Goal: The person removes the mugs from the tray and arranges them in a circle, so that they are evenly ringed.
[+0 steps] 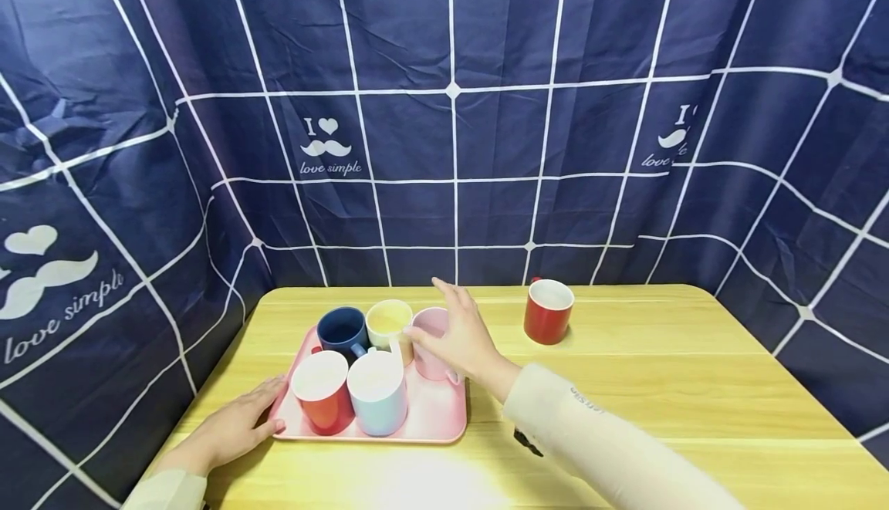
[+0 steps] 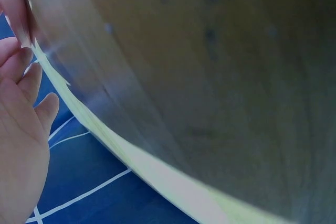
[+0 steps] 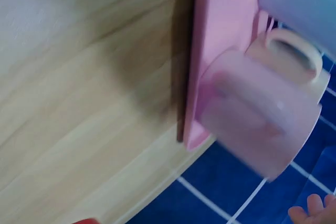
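A pink tray (image 1: 436, 416) carries several mugs. On it stand a dark blue mug (image 1: 342, 330), a cream mug (image 1: 389, 317), a pink mug (image 1: 429, 365), a red mug (image 1: 325, 406) and a light blue mug (image 1: 380, 406). My right hand (image 1: 458, 336) is over the pink mug's right side, fingers extended and thumb apart. In the right wrist view those fingers (image 3: 315, 208) appear clear of the pink mug (image 3: 262, 114). My left hand (image 1: 239, 421) rests at the tray's left edge with fairly straight fingers, thumb by the front corner.
Another red mug (image 1: 549, 317) stands alone on the wooden table (image 1: 646, 386), right of the tray. A dark blue curtain (image 1: 500, 147) with white grid lines hangs behind the table and along both sides.
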`<state>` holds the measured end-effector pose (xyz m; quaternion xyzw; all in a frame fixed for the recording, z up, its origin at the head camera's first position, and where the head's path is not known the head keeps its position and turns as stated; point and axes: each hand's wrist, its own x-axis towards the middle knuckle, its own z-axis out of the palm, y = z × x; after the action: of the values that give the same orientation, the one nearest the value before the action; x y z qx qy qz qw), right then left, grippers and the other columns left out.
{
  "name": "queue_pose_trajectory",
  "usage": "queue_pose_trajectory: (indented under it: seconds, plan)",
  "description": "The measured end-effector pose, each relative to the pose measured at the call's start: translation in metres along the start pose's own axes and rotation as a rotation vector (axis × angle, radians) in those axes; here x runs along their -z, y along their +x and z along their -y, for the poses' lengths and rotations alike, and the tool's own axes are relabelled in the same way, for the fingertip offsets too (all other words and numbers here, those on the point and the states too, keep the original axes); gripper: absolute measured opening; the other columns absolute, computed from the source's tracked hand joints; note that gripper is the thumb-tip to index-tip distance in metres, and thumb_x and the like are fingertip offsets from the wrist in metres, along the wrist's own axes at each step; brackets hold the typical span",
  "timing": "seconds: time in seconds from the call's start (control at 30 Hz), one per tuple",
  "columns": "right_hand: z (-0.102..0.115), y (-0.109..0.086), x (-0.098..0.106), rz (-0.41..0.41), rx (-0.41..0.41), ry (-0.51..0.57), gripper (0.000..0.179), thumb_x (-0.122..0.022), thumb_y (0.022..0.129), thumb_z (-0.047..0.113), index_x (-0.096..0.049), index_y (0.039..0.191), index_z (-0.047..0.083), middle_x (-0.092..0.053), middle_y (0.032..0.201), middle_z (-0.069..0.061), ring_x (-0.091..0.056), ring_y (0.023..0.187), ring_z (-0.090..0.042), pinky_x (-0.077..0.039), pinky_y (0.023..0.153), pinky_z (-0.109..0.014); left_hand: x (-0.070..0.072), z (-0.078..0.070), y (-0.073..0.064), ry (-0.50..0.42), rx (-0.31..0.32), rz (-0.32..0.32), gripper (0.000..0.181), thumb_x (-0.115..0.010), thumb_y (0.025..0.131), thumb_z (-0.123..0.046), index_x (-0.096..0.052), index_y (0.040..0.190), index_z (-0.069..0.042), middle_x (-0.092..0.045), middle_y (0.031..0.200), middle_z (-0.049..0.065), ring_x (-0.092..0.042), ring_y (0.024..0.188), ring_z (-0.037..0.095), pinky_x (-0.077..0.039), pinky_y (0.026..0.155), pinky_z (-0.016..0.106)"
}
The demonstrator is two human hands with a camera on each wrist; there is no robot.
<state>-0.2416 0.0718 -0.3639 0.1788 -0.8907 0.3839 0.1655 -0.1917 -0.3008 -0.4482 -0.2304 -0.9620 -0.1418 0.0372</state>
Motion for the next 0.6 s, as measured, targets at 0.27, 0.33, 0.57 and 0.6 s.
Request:
queue_pose_trajectory:
  seconds: [0.27,0.33,0.57,0.6]
  plan:
    - [0.014,-0.01,-0.019,0.033,0.067,-0.009,0.091,-0.074,0.073,0.056,-0.038,0.144,0.011,-0.044,0.138,-0.01,-0.042,0.125,-0.029,-0.037,0.101,-0.049,-0.001,0.001,0.0,-0.001,0.014,0.013,0.068,-0.064,0.088,-0.042,-0.049,0.136,0.003,-0.048,0.138,0.021,-0.043,0.127,0.039,-0.035,0.101,0.054]
    - [0.016,-0.012,-0.023,0.028,0.107,-0.021,0.091,-0.075,0.072,0.055,-0.04,0.143,0.009,-0.046,0.136,-0.011,-0.041,0.125,-0.031,-0.035,0.102,-0.051,-0.001,0.001,-0.001,-0.002,0.018,0.019,0.068,-0.064,0.088,-0.042,-0.049,0.136,0.003,-0.048,0.138,0.021,-0.043,0.127,0.039,-0.035,0.101,0.054]
    - [0.023,-0.023,-0.034,0.058,0.133,0.023,0.095,-0.08,0.069,0.052,-0.039,0.143,0.009,-0.05,0.125,-0.011,-0.045,0.117,-0.025,-0.039,0.097,-0.048,0.0,0.0,0.0,-0.002,0.019,0.018,0.068,-0.065,0.088,-0.041,-0.048,0.136,0.004,-0.048,0.138,0.021,-0.042,0.127,0.04,-0.035,0.101,0.055]
    - [0.024,-0.025,-0.035,0.07,0.12,0.026,0.095,-0.079,0.069,0.052,-0.038,0.143,0.01,-0.049,0.127,-0.011,-0.045,0.117,-0.024,-0.039,0.096,-0.049,0.0,0.0,0.0,-0.002,0.016,0.015,0.067,-0.065,0.088,-0.04,-0.048,0.136,0.004,-0.048,0.138,0.021,-0.042,0.127,0.04,-0.035,0.101,0.055]
